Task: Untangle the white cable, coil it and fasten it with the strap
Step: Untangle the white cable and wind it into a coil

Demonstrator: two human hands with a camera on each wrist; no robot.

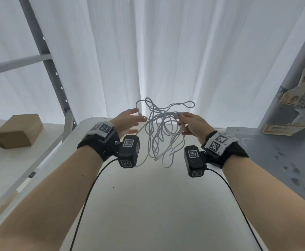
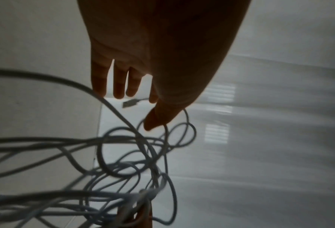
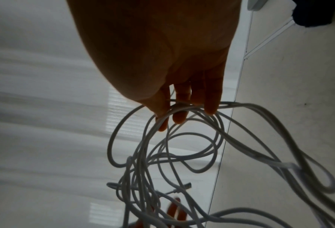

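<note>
The white cable (image 1: 163, 134) hangs as a tangled bunch of loops in the air between my two raised hands, above the white table (image 1: 148, 205). My right hand (image 1: 181, 122) grips several strands together at the top of the tangle; in the right wrist view the thumb and fingers (image 3: 213, 106) close over those loops (image 3: 182, 138). My left hand (image 1: 137, 122) has its fingers spread, and index finger and thumb pinch a strand just behind a plug (image 2: 130, 103). A second cable end (image 1: 156, 159) dangles low. A flat white band (image 3: 287, 165) sits on one strand.
A cardboard box (image 1: 19, 131) lies on the shelf at left beside a grey metal rack post (image 1: 46, 57). A grey table (image 1: 275, 156) adjoins on the right, with a printed carton (image 1: 300, 100) on it. White curtains (image 1: 166, 51) hang behind.
</note>
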